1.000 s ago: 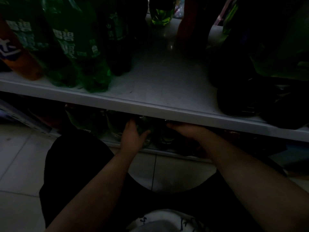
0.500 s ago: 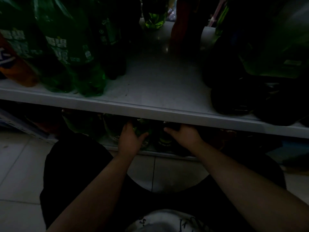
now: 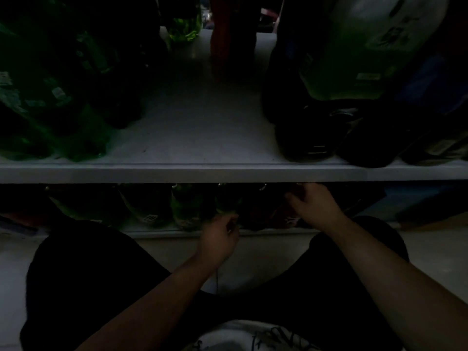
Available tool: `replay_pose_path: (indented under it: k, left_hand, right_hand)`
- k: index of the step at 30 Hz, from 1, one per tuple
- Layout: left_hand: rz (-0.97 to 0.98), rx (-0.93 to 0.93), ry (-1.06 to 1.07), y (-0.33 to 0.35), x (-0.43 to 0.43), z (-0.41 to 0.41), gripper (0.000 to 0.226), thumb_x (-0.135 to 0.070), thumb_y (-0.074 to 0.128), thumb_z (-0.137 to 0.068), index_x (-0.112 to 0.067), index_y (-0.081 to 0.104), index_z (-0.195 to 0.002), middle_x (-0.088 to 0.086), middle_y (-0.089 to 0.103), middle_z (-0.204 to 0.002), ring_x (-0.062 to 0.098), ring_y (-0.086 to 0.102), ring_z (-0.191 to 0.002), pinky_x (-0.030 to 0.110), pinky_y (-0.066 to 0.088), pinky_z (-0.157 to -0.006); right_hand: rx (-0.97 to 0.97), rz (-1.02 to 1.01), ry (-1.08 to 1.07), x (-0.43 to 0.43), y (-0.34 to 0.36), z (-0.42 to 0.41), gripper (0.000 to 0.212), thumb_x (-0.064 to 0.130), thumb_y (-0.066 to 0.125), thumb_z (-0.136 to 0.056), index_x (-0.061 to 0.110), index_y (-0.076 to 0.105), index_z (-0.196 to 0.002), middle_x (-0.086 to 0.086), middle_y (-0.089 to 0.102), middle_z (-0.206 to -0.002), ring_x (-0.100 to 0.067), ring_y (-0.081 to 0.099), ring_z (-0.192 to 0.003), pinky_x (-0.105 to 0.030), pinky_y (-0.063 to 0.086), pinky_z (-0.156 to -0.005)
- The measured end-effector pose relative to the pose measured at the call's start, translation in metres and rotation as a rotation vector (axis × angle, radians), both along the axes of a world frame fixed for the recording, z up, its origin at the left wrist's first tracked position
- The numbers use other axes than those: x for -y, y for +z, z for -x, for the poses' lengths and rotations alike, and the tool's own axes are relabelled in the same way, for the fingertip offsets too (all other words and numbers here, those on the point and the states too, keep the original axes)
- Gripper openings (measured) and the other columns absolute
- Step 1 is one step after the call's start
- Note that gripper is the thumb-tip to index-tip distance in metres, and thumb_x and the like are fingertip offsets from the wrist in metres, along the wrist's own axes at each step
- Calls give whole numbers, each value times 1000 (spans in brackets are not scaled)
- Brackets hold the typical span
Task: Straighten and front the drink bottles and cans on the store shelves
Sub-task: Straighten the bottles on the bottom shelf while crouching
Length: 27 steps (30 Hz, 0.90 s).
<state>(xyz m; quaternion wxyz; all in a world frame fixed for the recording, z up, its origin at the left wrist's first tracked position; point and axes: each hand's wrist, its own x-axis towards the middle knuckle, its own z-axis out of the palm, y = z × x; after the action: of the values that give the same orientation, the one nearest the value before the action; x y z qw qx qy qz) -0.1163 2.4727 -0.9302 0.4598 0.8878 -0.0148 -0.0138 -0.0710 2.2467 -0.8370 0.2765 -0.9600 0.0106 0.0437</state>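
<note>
A dim view looked down from a crouching person's head at two store shelves. Nearest, a white shirt (image 3: 235, 335) showed at the bottom edge, with black trousers (image 3: 83, 269) over both bent knees and pale floor (image 3: 253, 262) between them. Two bare forearms reached forward. The left hand (image 3: 219, 239) was at the front lip of the lower shelf (image 3: 157, 233), its fingers curled in together against the foot of a dark bottle (image 3: 226, 201); I cannot tell whether they pinched it or only touched it. The right hand (image 3: 315, 206) was higher and to the right, knuckles up and thumb pointing left, at a bottle with a reddish label (image 3: 273, 214). Its fingers reached into the shadow under the upper shelf, so I cannot tell whether they were clamped on the bottle. Left of the hands, a row of green bottles (image 3: 186, 209) stood upright along the lower shelf, near its front. Above, the white upper shelf (image 3: 202, 171) ran across the whole view, with a bare strip down its middle. On its left stood tall green bottles (image 3: 50, 115), close to the front edge. On its right stood black bottles (image 3: 306, 140), also near the edge, and beside them a big bottle (image 3: 362, 51) with a pale green label. At the very back were a red bottle (image 3: 228, 39) and a bright green one (image 3: 184, 29).
</note>
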Motion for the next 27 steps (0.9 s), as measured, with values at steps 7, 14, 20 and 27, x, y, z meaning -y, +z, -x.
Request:
replay_pose_path:
  k: [7,14,20,27]
  left_hand:
    - [234,-351,-266,-10,51,-16,75,-13,56,-80,-20,27,-149,-1,38,-147,11,38,-133,23,29,-111]
    - [245,-637,-182,-33,56,5,83,-2,56,-83,-27,14,-150,-6,42,-135,-9,53,-97,1,39,-67]
    - [-105,-711,-262,-40,27,25,42,-3,50,-94,1,45,-136,16,45,-142,26,46,-128,26,37,-103]
    - [-67,-592,-180,-30,15,4,35,6,52,-89,8,54,-125,21,56,-128,30,54,-118,18,42,-90]
  right_hand:
    - [-392,-26,81,-1,-20,-46,63,54,62,-82,26,46,-136,-2,46,-141,-20,42,-127,-20,29,-95]
    - [-196,67,70,-13,-32,-44,62,56,55,-85,26,43,-139,-1,44,-144,-21,37,-132,-26,27,-105]
    - [-71,113,53,-19,-32,-40,62,54,53,-87,22,42,-140,-4,45,-143,-24,37,-133,-31,29,-108]
    - [-145,-134,19,-13,-24,-39,61,44,64,-85,21,44,-138,-3,45,-142,-21,36,-134,-26,22,-108]
